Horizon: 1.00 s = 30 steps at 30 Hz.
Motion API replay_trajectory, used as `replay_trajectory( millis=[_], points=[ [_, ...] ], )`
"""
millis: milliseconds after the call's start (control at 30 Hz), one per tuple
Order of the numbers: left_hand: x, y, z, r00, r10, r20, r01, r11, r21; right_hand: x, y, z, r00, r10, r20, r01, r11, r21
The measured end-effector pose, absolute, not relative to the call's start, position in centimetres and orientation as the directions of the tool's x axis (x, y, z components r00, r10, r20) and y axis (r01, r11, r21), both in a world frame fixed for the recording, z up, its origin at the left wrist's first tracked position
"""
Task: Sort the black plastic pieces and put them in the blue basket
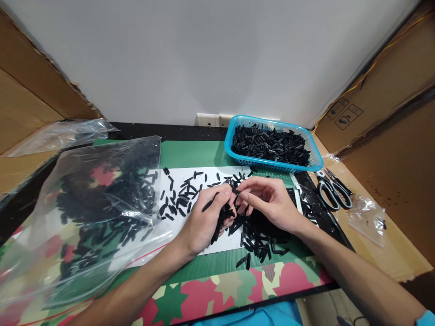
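Observation:
My left hand (205, 217) is closed around a clump of small black elongated pieces (222, 222), some poking out between the fingers. Close against it, my right hand (273, 201) has thumb and forefinger pinched at a small black piece by the left fingertips. Exactly what kind of part these are, I cannot tell. More loose black pieces (183, 197) lie scattered on a white sheet (200, 174) under and beside the hands. A dark pile (260, 237) of them sits below my right wrist, partly hidden by it.
A blue plastic basket (318, 158) full of black pieces stands at the back right. On the left lies a large clear zip bag (118, 203) with black pieces inside. Scissors (331, 190) and a small clear bag (367, 217) rest on cardboard at right. Cardboard walls flank both sides.

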State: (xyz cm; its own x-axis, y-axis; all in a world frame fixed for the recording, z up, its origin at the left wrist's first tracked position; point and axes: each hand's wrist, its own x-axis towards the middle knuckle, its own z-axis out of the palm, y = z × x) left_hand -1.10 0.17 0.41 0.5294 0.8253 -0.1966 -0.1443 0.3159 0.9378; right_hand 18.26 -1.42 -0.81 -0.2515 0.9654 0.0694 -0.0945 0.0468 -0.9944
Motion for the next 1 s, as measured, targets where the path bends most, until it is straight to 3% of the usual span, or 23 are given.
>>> replay_trajectory(
  millis=[267,467,667,800,1000],
  points=[
    [-1.5,0.2,0.1,0.523,0.835,-0.173,-0.060,0.238,0.969,18.6,-1.8,-0.3,-0.271,0.933,0.236,0.277,0.311,-0.909],
    [-1.6,0.4,0.0,0.512,0.842,-0.169,0.034,0.176,0.984,19.2,-1.5,-0.9,-0.399,0.783,0.477,0.500,0.622,-0.602],
    [-1.5,0.1,0.4,0.496,0.863,-0.100,0.158,0.023,0.987,19.8,-1.4,-1.1,-0.513,0.692,0.507,0.600,0.712,-0.365],
    [-1.4,0.0,0.7,0.497,0.866,-0.053,0.258,-0.089,0.962,19.9,-1.3,-1.0,-0.519,0.684,0.513,0.597,0.719,-0.355],
    [-1.4,-0.2,0.7,0.521,0.853,-0.018,0.304,-0.166,0.938,19.6,-1.5,-0.6,-0.466,0.729,0.501,0.510,0.684,-0.521]
  ],
)
